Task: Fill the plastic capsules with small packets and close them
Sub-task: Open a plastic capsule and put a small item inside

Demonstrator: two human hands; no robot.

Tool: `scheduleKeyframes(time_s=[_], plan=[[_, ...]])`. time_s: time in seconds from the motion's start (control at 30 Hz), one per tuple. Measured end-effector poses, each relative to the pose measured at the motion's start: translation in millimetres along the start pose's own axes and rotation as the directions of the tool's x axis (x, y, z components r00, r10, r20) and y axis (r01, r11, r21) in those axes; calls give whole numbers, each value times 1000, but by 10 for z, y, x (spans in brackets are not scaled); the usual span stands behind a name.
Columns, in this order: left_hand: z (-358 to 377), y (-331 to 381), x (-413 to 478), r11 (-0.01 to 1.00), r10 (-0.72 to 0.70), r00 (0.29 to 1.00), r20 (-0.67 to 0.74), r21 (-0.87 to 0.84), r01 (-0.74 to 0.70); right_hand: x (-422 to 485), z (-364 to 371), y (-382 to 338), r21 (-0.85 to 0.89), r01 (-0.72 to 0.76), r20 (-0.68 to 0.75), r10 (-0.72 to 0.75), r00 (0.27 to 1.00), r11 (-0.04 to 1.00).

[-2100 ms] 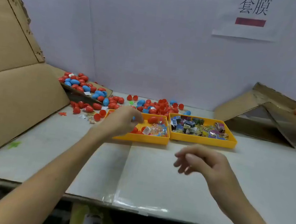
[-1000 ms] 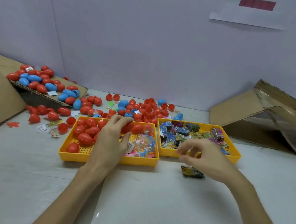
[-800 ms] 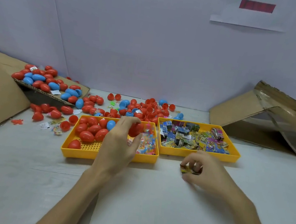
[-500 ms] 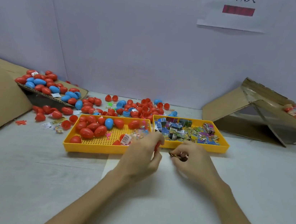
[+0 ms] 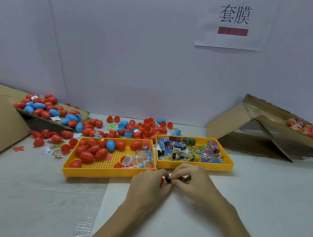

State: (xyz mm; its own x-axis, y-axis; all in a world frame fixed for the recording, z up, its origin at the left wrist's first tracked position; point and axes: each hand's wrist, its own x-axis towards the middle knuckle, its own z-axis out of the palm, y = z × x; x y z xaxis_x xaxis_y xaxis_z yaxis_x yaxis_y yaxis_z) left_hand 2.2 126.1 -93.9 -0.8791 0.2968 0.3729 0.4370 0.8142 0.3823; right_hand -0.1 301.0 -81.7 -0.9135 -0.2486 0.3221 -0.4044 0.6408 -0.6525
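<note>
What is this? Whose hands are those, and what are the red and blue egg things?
No machine here: a person wears a camera on their head, so you see their own two hands from above. On the table stand two yellow trays. The left tray holds red and blue plastic capsules and clear little bags; the right tray holds small colourful packets. More loose capsules lie behind. The left hand grips a red capsule, and the right hand pinches a dark packet right beside it.

A white paper sheet on the back wall reads "套膜" in black. The print on the small packets is too small to read.
</note>
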Motion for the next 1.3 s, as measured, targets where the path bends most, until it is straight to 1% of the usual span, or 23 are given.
scheduleKeyframes(time_s=[0.1,0.23,0.27,0.37,0.47,0.5,0.53,0.6,0.67,0.83,0.93,1.0,1.03,1.07,1.1,1.13,1.2,1.23,1.27,1.3], plan=[[16,-5,-21,1000,14,1000,-19,6,-14,-3,22,-20,8,5,-3,-5,1000,1000],[22,-12,-17,1000,-2,1000,3,20,2,-1,76,-69,-45,57,-35,-58,998,997],[14,-16,-16,1000,-4,1000,8,19,3,-1,92,-90,-35,63,-42,-64,997,997],[2,-26,-13,1000,-5,1000,10,7,5,-1,108,-142,64,62,-43,-59,997,996],[4,-25,-21,1000,0,1000,-4,4,0,-6,27,-143,193,25,-61,-13,998,981],[2,-28,-19,1000,3,1000,-10,-2,-3,-11,-10,-129,207,10,-58,2,998,978],[1,-30,-16,1000,4,1000,-12,-10,-4,-18,-35,-112,184,-4,-40,12,999,983],[5,-35,-12,1000,-3,1000,-1,-15,3,-26,-33,-87,65,-27,6,27,1000,997],[3,-36,-8,1000,-10,1000,4,-4,10,-15,16,-74,-11,-18,-2,18,1000,1000],[4,-35,-10,1000,-14,1000,4,-4,14,2,85,-84,-73,58,-41,-61,997,996],[4,-40,-11,1000,-21,1000,-2,-7,21,-12,85,-109,-44,53,-40,-54,998,998],[5,-38,-21,1000,-17,1000,-16,-11,17,-12,62,-128,42,29,-27,-28,999,999],[6,-38,-24,1000,-17,1000,-23,-8,17,-10,40,-143,130,14,-25,-10,1000,991],[9,-38,-27,1000,-21,999,-25,-2,21,-6,12,-160,256,-2,-35,11,999,967],[7,-37,-25,1000,-27,999,-26,4,27,-3,-23,-176,405,-8,-58,35,998,914],[2,-33,-23,999,-34,999,-24,8,34,-1,-62,-187,550,-7,-86,65,994,835],[-23,-21,-29,999,-43,999,-5,-22,43,3,-124,-192,771,-19,-94,143,985,637],[-48,-17,-35,997,-41,999,10,-63,42,7,-139,-187,829,-36,-81,182,980,558],[-76,-20,-38,991,-36,999,29,-130,40,12,-143,-179,856,-53,-71,219,973,514],[-108,-28,-37,969,-29,999,42,-243,39,17,-140,-168,864,-66,-70,248,966,500]])
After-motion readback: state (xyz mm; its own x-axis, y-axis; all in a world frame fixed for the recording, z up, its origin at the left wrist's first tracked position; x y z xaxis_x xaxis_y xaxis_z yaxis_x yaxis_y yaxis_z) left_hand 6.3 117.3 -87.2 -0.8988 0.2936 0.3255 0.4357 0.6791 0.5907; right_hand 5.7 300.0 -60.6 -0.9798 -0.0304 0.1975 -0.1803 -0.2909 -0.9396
